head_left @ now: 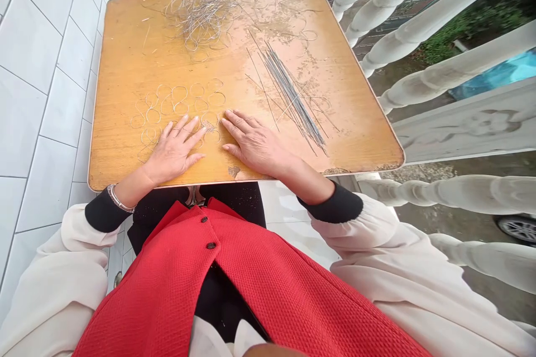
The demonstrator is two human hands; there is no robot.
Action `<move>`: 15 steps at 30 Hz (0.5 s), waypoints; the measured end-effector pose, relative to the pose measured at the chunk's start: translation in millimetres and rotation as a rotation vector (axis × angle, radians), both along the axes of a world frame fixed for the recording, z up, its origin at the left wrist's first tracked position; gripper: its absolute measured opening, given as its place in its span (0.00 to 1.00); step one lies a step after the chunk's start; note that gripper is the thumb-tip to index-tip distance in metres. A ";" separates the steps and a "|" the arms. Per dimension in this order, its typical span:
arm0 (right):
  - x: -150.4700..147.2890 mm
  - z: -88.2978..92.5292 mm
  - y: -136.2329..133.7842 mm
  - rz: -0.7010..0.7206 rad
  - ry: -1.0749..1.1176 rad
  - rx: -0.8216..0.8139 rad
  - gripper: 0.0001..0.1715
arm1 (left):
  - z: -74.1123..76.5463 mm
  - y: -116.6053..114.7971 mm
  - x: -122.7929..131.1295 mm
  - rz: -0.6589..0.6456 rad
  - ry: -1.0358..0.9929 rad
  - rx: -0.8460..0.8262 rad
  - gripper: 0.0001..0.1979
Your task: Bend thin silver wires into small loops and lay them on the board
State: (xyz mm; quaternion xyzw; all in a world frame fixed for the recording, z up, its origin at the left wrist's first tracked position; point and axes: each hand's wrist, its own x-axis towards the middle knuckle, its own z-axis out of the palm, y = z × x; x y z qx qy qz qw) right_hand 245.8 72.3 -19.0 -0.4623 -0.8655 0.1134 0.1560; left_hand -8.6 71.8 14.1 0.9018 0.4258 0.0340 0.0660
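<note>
Your left hand [173,150] and right hand [255,145] lie flat and empty, fingers spread, on the wooden table [138,50]. The small wire rings [176,103] sit at your fingertips; press lightly so they stay put, apart from the straight wires [293,97].

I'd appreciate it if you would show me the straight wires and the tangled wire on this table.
Straight wires [293,97]: head view, middle of the bundle.
Tangled wire [201,14]: head view, centre of the pile.
</note>
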 end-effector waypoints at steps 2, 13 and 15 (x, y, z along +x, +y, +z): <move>-3.8 0.5 -2.1 -0.034 0.011 0.002 0.37 | -1.0 -0.4 -0.2 0.005 -0.004 0.001 0.31; 19.4 -1.9 -21.4 -0.337 0.134 0.094 0.20 | 25.9 14.2 14.6 0.004 -0.092 0.011 0.24; 19.9 -0.7 -16.0 -0.376 0.146 0.072 0.20 | 24.4 34.2 31.0 0.027 -0.163 -0.027 0.19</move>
